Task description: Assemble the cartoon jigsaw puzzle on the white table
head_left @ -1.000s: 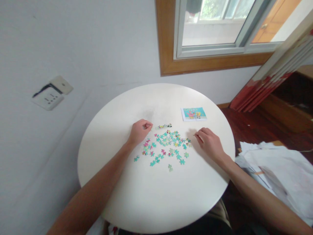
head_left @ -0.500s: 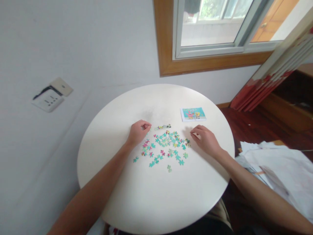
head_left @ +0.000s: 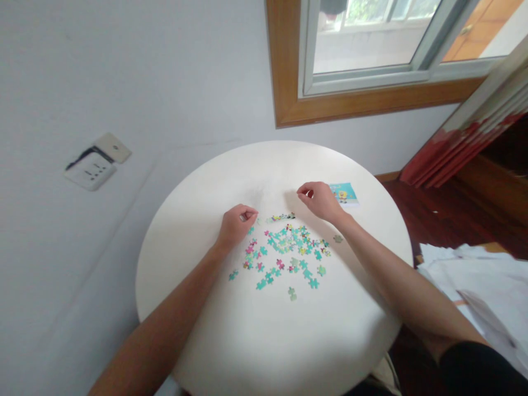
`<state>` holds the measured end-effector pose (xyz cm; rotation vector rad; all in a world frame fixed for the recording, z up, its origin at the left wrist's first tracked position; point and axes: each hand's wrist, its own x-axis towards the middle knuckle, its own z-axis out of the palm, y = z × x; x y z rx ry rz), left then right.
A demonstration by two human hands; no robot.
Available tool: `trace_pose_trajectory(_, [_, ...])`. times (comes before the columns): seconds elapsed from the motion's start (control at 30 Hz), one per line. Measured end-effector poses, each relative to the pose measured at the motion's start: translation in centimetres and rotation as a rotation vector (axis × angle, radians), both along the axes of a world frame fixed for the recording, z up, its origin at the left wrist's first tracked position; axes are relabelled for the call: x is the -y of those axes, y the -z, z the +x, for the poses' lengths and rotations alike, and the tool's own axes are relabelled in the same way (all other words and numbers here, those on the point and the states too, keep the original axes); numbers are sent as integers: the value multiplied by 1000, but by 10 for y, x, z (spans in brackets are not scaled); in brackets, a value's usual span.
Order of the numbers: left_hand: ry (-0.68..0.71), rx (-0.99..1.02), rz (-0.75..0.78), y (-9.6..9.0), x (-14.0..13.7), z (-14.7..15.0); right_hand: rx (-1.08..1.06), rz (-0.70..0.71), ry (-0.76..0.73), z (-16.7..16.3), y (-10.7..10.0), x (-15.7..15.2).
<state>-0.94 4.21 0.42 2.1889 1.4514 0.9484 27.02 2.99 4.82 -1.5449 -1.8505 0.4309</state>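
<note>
Fingertips nearly together on both grips, holds impossible to tell: left hand (head_left: pixel 238 226) left of the puzzle row (head_left: pixel 281 218), right hand (head_left: pixel 320 201) beyond. Loose pieces (head_left: pixel 284 242) lie nearer; a dipping right forearm (head_left: pixel 371 253) could scatter them.

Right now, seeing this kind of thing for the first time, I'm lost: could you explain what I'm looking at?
Of course. There is no machine arm here, just a person's two bare hands. The view comes from a camera worn on their head, looking forward and down.

On the round white table lie loose jigsaw puzzle pieces, mostly teal with some pink and yellow. Beyond them is a narrow strip of puzzle pieces. A SpongeBob picture card lies at the far right, partly hidden by the right hand.

The left hand is near the strip's left end. Whether either hand pinches a piece is too small to tell.
</note>
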Motion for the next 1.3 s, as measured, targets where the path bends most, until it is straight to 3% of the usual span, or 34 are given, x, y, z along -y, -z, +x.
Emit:
trace_pose_trajectory(0.27, [-32, 14, -7, 0, 0, 3, -15, 0, 10, 21, 19, -1])
trace_pose_trajectory(0.87, [-14, 21, 38, -5, 5, 5, -39, 17, -16, 30, 19, 4])
trace_pose_trajectory(1.3, [35, 14, 32, -8, 9, 8, -19, 34, -11, 34, 5, 8])
